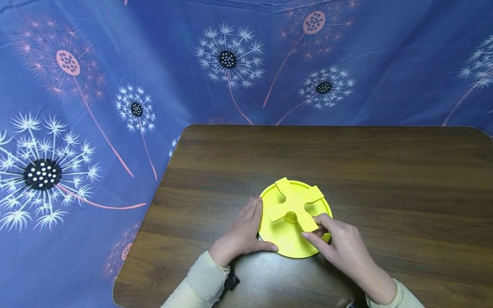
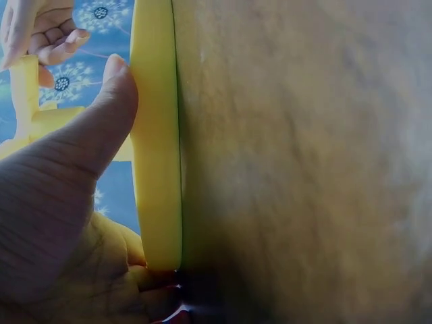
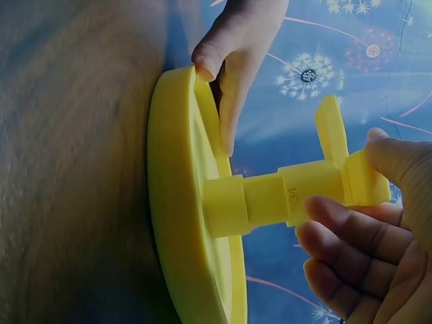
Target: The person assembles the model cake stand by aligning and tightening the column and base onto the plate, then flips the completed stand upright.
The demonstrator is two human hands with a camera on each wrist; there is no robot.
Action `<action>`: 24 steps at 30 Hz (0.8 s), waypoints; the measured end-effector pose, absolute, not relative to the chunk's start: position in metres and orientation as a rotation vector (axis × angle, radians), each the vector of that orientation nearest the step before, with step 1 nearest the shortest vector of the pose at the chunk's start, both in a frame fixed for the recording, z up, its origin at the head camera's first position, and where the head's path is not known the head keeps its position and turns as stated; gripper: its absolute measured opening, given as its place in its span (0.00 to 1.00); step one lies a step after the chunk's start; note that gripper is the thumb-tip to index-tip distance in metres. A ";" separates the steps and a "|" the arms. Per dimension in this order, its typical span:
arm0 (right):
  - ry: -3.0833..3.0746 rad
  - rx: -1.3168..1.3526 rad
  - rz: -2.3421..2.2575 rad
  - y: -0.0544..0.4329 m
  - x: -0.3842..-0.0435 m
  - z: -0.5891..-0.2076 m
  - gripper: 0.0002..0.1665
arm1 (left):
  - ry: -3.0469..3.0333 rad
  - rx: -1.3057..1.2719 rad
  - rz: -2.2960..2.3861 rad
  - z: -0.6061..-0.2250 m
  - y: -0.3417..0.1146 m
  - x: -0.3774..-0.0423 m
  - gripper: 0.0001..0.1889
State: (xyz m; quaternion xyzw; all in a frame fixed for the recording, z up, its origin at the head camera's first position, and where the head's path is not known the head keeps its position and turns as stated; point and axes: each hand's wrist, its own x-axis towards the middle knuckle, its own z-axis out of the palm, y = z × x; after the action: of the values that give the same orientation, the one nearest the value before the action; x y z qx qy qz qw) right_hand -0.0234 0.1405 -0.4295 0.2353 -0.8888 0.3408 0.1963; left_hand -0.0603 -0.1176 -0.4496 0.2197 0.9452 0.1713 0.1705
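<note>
In the head view a yellow round base (image 1: 283, 237) with a raised rim lies flat on the table. A stepped yellow post (image 3: 266, 199), marked with what looks like 34, rises from its middle. On top of the post sits a yellow four-armed cross (image 1: 295, 202). My left hand (image 1: 244, 231) holds the base at its left edge, thumb on the near rim and fingers along the side. With thumb and index finger, my right hand (image 1: 344, 244) pinches the near right arm of the cross. Its other fingers curl loosely beside the post in the right wrist view.
The brown wooden table (image 1: 404, 192) spreads to both sides of the base and behind it. A blue cloth (image 1: 161, 51) with dandelion prints hangs behind the far edge and along the left side. A small black object (image 1: 232, 282) shows beside the left sleeve.
</note>
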 end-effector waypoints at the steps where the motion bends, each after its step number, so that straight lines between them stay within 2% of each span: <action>1: -2.492 0.663 0.952 0.141 -0.024 -0.430 0.19 | 2.680 0.622 0.492 -0.450 -0.118 -0.060 0.69; 10: -2.483 0.705 0.965 0.149 -0.027 -0.432 0.19 | 2.669 0.653 0.517 -0.450 -0.121 -0.062 0.68; 15: -2.475 0.740 1.006 0.160 -0.030 -0.434 0.25 | 2.647 0.663 0.563 -0.451 -0.125 -0.062 0.66; 24: -2.601 0.603 0.926 0.183 -0.040 -0.442 0.36 | 2.610 0.650 0.718 -0.452 -0.133 -0.068 0.64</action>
State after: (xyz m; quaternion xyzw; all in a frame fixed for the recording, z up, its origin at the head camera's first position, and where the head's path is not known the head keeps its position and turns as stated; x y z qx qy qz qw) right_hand -0.0396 0.1826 -0.4421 0.2108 -0.9090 0.3235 0.1570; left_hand -0.0680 -0.1330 -0.4517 0.2298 0.9226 0.2539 0.1776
